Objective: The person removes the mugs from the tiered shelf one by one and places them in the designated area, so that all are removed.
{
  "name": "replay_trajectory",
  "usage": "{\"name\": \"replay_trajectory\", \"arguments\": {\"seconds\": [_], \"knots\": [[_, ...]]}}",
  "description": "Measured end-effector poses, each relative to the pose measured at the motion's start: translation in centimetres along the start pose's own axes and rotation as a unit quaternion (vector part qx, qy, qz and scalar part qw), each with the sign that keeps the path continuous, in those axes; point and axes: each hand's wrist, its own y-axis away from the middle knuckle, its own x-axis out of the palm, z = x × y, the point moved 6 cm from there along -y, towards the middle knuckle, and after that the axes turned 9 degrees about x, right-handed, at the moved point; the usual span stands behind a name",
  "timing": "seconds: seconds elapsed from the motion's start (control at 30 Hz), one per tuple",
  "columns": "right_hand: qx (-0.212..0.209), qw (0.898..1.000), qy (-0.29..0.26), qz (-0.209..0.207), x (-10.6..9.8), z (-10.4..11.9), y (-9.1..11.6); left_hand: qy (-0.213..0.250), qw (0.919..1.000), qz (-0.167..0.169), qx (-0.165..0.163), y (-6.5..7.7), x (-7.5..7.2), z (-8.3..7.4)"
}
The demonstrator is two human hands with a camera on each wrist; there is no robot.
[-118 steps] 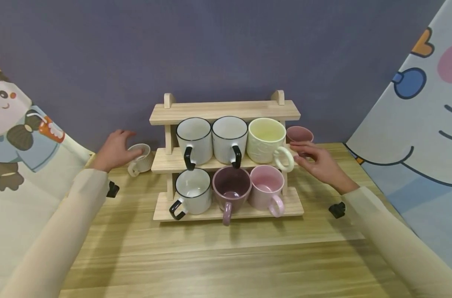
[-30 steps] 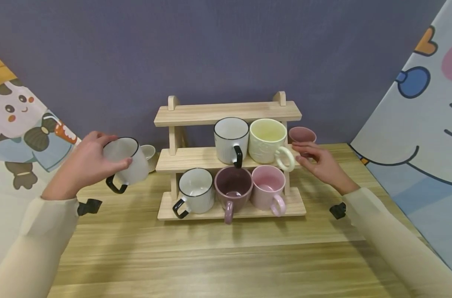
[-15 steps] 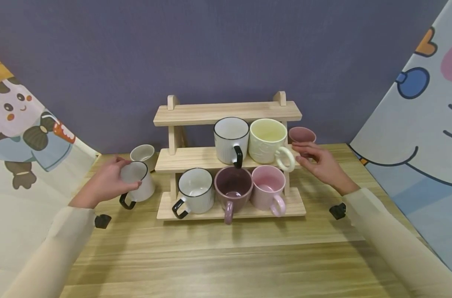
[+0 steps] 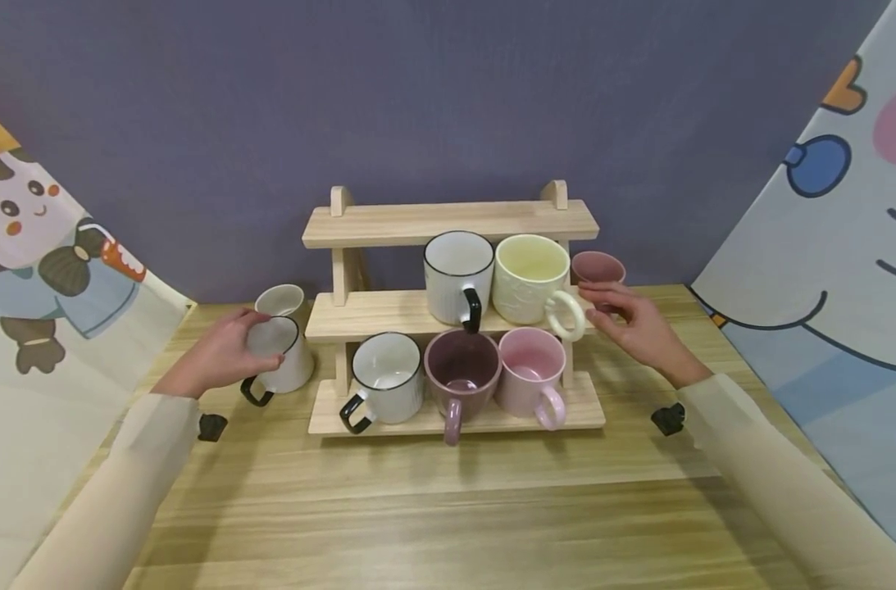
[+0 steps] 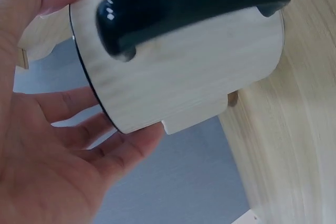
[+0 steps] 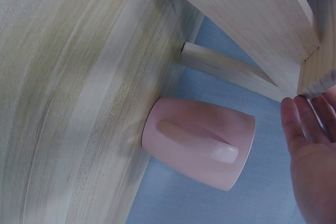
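My left hand (image 4: 222, 354) grips a white mug (image 4: 291, 367) with a black rim and black handle by its upper edge, thumb on the near side. In the left wrist view that mug (image 5: 184, 72) stands upright on the table, its handle toward the camera. Just behind it is a small pale cup (image 4: 281, 303), partly covered. My right hand (image 4: 632, 324) has its fingers nearly straight, their tips at the right end of the wooden rack's middle shelf (image 4: 388, 315). Below that hand in the right wrist view stands a pink mug (image 6: 199, 140).
A yellow mug (image 4: 525, 274) and a white mug (image 4: 455, 283) stand on the middle shelf. On the bottom shelf are a white mug (image 4: 392, 397), a purple mug (image 4: 462, 373) and a pink mug (image 4: 529, 381). Printed cloths (image 4: 787, 262) flank the wooden table (image 4: 448, 508).
The white black-rimmed mug has left the left end of the middle shelf and come down onto the table in my left hand. My right hand has hardly moved.
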Motion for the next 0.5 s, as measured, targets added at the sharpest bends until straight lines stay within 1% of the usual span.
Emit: {"name": "replay_trajectory", "arguments": {"seconds": [0.3, 0.43, 0.5], "knots": [[0.004, 1.000, 0.017, -0.009, -0.10, 0.31, 0.15, 0.006, 0.9991, 0.034, 0.023, 0.30, -0.15, 0.07], [0.003, 1.000, 0.019, -0.009, -0.03, 0.39, 0.20, 0.012, 0.9983, 0.050, 0.027, 0.54, -0.22, 0.16], [0.002, 1.000, 0.017, -0.009, -0.01, 0.40, 0.24, 0.012, 0.9981, 0.052, 0.032, 0.60, -0.30, 0.06]]}}
